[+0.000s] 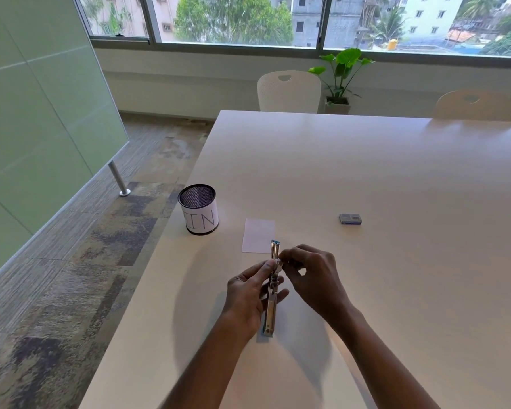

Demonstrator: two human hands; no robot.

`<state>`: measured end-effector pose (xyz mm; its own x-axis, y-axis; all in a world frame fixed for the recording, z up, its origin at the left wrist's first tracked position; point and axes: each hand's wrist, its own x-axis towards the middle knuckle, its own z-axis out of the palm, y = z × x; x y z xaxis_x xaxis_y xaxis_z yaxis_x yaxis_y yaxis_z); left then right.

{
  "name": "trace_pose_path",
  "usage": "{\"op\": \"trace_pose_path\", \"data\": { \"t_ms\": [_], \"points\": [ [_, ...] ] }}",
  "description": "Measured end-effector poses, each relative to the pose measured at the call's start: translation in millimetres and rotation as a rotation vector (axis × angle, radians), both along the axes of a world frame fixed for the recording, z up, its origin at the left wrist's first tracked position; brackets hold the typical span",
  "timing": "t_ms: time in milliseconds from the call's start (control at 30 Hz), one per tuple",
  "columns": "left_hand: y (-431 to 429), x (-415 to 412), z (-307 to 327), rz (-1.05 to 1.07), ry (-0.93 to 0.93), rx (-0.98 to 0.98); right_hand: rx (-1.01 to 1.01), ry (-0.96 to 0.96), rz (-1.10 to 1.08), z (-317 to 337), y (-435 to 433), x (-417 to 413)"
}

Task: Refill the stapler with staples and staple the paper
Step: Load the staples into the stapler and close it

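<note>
A metal stapler (272,302) with blue trim lies opened out flat above the white table (366,178), pointing away from me. My left hand (248,299) grips its middle from the left side. My right hand (310,276) pinches something small and silvery at the stapler's channel near the hinge; it may be a strip of staples. A small white sheet of paper (258,235) lies flat just beyond the stapler's far tip. The small blue staple box (350,219) rests on the table to the right, apart from both hands.
A black mesh cup (199,208) with a white label reading "BIN" stands at the table's left edge. Two white chairs (289,91) and a potted plant (341,81) are beyond the far edge. Carpeted floor drops away on the left.
</note>
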<state>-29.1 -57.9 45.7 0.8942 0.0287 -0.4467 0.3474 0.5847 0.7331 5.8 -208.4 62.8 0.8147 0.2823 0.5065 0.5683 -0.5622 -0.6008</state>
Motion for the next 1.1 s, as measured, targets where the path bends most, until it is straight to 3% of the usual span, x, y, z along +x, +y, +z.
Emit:
{"op": "trace_pose_path", "data": {
  "t_ms": [267, 467, 833, 1100],
  "points": [
    [2, 3, -5, 0.002, -0.007, -0.008, -0.061, 0.008, 0.066, 2, -1, 4],
    [1, 4, -8, 0.031, -0.008, -0.008, 0.026, 0.052, 0.026, -9, 1, 1],
    [1, 4, -7, 0.013, -0.014, 0.004, 0.014, -0.081, -0.011, -13, 3, 0],
    [1, 3, -2, 0.021, 0.004, -0.015, 0.034, -0.051, 0.025, -20, 2, 4]
  ]
}}
